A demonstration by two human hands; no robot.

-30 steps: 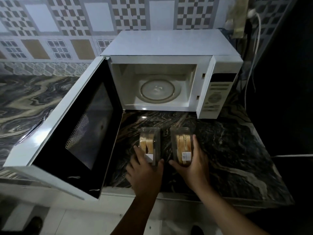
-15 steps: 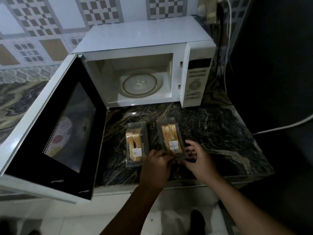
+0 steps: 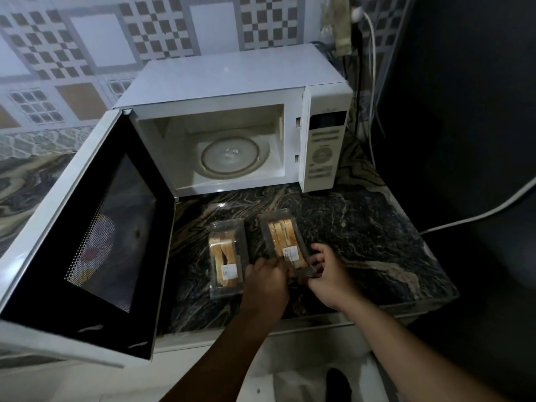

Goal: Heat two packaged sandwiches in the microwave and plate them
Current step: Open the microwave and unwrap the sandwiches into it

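Note:
Two clear plastic sandwich packs lie side by side on the dark marble counter (image 3: 362, 236) in front of a white microwave (image 3: 232, 79). The left sandwich pack (image 3: 227, 253) lies free, untouched. My left hand (image 3: 265, 285) and my right hand (image 3: 327, 277) both grip the near end of the right sandwich pack (image 3: 282, 235), fingers curled on its edge. The microwave's door (image 3: 95, 236) stands wide open to the left. Its glass turntable (image 3: 232, 155) is bare.
The open door juts out past the counter's front edge on the left. White cables (image 3: 475, 211) hang at the right beside a dark wall. The counter's front edge runs just below my hands. A patterned tile wall stands behind.
My left hand has left the left pack and joined my right hand on the near end of the right pack. The camera view has shifted to the right and pulled back.

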